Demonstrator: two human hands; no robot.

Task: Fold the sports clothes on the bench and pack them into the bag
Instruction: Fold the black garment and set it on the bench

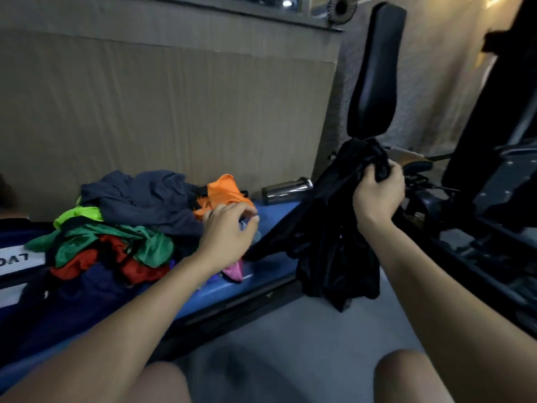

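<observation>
At the far left, a white panel with dark lettering (14,261) showed at the edge of the view; whether it belonged to the bag could not be told. Next to it, on the blue worktop (270,210), lay the unfolded heap of sports clothes: a lime-green piece (77,215), a green garment (116,242) over a red one (87,261), a grey-blue top (145,196) behind them and an orange item (223,190) toward the right of the pile.

The left hand (229,231) hovered at the pile's right edge, fingers loosely curled over something pale; motion blur hid whether that grip had closed on anything, so I could not tell. A pink scrap (234,270) lay just beneath the wrist. A metal bottle (286,189) rested on its side at the worktop's far end.

Further right, the right hand (379,189) was clamped on a bunch of black garment (334,237), raised so that the cloth hung off the worktop's end toward the floor.

From here the black piece looked likely to drag on the floor or stay twisted, since it was bunched in one fist rather than held by two corners. A careless sweep of cloth could also nudge the bottle off, and reaching blind into the heap could pull neighbouring items over the edge.
</observation>
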